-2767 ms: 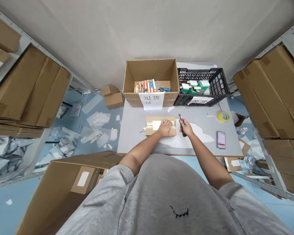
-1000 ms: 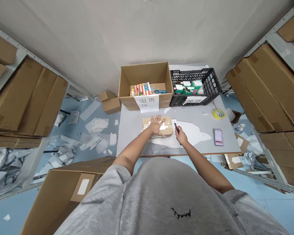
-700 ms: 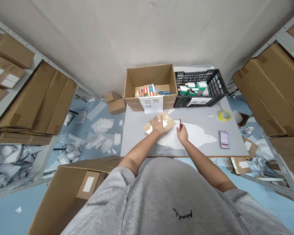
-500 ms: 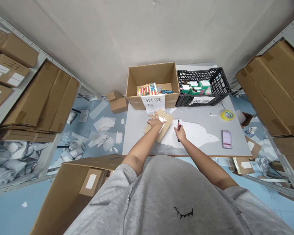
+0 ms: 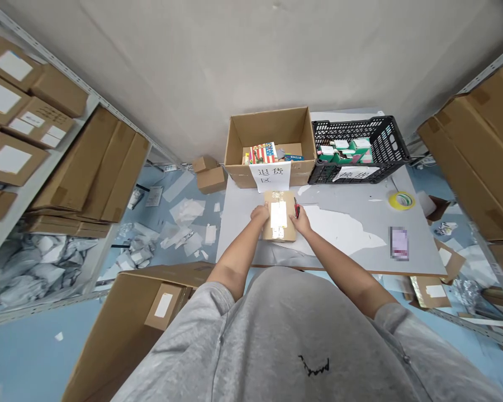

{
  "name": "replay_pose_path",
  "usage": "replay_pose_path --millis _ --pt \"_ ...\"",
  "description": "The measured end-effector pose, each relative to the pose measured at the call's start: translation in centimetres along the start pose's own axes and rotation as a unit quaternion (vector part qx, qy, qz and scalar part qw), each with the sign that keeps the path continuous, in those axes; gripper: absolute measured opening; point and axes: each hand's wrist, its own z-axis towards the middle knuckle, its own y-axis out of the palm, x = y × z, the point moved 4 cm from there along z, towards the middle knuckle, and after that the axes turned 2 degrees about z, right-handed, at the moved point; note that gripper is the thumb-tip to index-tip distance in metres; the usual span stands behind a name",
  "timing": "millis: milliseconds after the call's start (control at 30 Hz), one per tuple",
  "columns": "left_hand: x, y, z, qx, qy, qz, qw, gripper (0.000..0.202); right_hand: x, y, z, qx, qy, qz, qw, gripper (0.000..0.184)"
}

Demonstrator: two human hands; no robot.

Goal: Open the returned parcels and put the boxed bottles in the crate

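Note:
A small taped cardboard box (image 5: pixel 268 228) with a white label lies on the grey table (image 5: pixel 238 223), its long sides facing my two hands. My left hand (image 5: pixel 260 213) grips its left side, with the fingers partly hidden. Against the right side of the box is my right hand (image 5: pixel 302 220), closed around a red and black utility knife (image 5: pixel 297 207) that points away from me. Under and to the right of the box lies a white paper sheet (image 5: pixel 339 231) with ragged edges.
Behind the box stand an open carton (image 5: pixel 238 174) with books and a black crate (image 5: pixel 392 142) with green-white boxes. Yellow tape (image 5: pixel 401 200) lies on the right. A big open carton (image 5: pixel 109 329) stands at the lower left. Shelves with cartons flank both sides; paper scraps (image 5: pixel 186 209) litter the floor.
The cardboard box has turned from slanted to straight. My left hand has moved from its top to its left side, and my right hand with the knife has come to its right side.

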Motion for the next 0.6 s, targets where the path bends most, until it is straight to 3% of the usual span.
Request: replay_pose_path --millis 67,100,200,267,333,400,467,600 --pt "-0.9 2.6 -1.4 -0.060 -0.049 -0.109 0.991 0.092 -0.3 -1.3 1.5 -0.015 -0.031 -0.022 0.999 0.057" --pt "-1.2 3.5 -2.1 -0.057 -0.062 -0.144 0.986 0.091 -0.4 -1.9 2.1 -0.028 -0.045 -0.035 0.998 0.056" --pt "-1.1 4.1 -3.6 0.093 -0.018 -0.108 0.990 0.076 -0.6 -3.5 3.3 -0.070 -0.043 -0.096 0.992 0.046" --pt "-0.1 2.9 -4.0 0.201 0.062 -0.028 0.977 0.072 -0.4 -4.2 2.9 -0.059 -0.001 -0.145 0.988 0.040" --pt "1.3 1.2 -3.6 0.247 0.161 0.039 0.955 0.071 -0.1 -4.6 1.3 -0.014 0.039 -0.179 0.983 0.043" --pt "2.5 -0.4 -2.6 0.220 0.234 0.077 0.944 0.067 0.1 -4.4 -1.1 0.031 0.048 -0.193 0.980 0.050" --pt "3.2 -1.4 -1.4 0.171 0.260 0.094 0.946 0.068 0.5 -4.0 -3.8 0.075 0.047 -0.197 0.977 0.054" --pt "3.5 -1.5 -0.3 0.145 0.222 0.116 0.957 0.071 2.1 -3.5 -8.2 0.143 0.111 -0.165 0.970 0.060"
